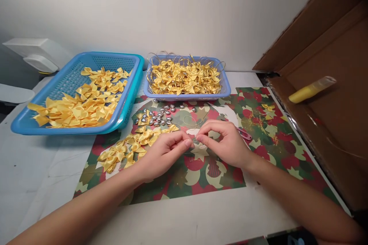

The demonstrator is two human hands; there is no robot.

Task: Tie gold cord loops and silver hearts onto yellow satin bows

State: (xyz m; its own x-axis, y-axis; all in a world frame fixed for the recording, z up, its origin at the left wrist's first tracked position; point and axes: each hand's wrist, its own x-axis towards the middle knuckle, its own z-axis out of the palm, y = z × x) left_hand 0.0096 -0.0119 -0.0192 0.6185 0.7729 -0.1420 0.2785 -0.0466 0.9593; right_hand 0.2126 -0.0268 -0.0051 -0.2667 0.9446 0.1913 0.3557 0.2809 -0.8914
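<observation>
My left hand (169,151) and my right hand (222,141) are close together over the patterned sheet, both closed in a pinch. Between the fingertips runs a thin gold cord (192,123), whose loop curls up behind them. Anything smaller inside the pinches is too fine to make out. Beside my left hand lies a loose pile of yellow satin bows (133,143). Just beyond it are several shiny silver bells or beads (162,116). A pink-handled tool (245,134) lies partly hidden behind my right hand.
A blue basket (17,126) of yellow bows stands at the left, nested in a turquoise one. Behind my hands, a lilac basket (186,96) holds bows with gold cord loops. Cord scraps (260,122) lie right, near a cardboard wall (324,57) with a yellow tube (312,89).
</observation>
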